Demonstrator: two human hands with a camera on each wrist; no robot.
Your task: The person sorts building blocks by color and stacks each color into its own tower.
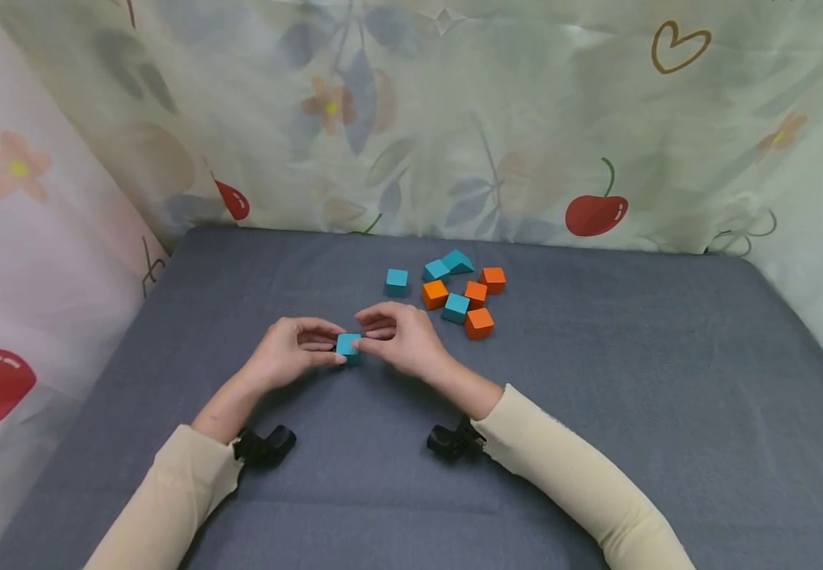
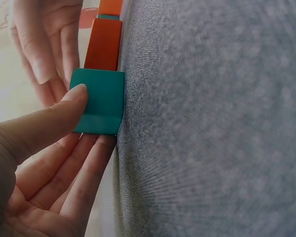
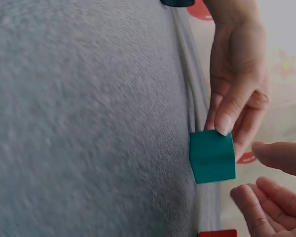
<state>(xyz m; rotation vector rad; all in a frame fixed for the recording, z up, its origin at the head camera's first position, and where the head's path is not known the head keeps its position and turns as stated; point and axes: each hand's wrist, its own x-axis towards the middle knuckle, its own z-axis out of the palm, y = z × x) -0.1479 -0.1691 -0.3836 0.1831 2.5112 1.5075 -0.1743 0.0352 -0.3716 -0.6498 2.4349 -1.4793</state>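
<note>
On the grey cloth sits a teal cube (image 1: 348, 345), between my two hands. My left hand (image 1: 288, 353) pinches it, with the thumb on its near face and the fingers behind, as the left wrist view shows. My right hand (image 1: 405, 339) is just to the right of the cube, thumb and fingers spread apart. Its thumb overlaps the cube's top in the head view, but a gap shows between the fingers and the cube (image 3: 213, 157) in the right wrist view.
Beyond my right hand lies a loose group of blocks: several orange cubes (image 1: 478, 323), teal cubes (image 1: 456, 307) and a teal triangular block (image 1: 458, 262). Another teal cube (image 1: 397, 283) stands slightly left of them. A patterned curtain (image 1: 511, 119) borders the table's back edge.
</note>
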